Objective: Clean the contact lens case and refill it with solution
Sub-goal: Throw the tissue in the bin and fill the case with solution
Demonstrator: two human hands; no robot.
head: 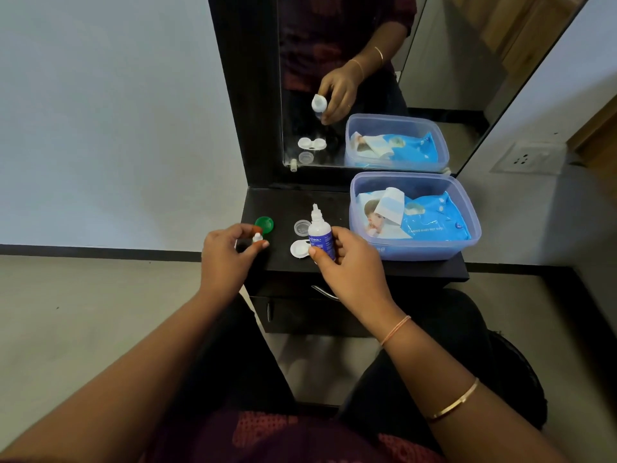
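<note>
Right hand [350, 259] gripped the uncapped bottle [321, 235], left hand [227, 255] pinched its cap [257, 237]; refilling probably needed tipping over the case [299, 248].

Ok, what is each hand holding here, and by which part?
The right hand grips the solution bottle round its lower body, upright, nozzle bare. The left hand pinches the small white cap between thumb and fingertips.

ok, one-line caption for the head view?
Right hand holds the uncapped solution bottle, left hand pinches a small white cap, near the open lens case.
</note>
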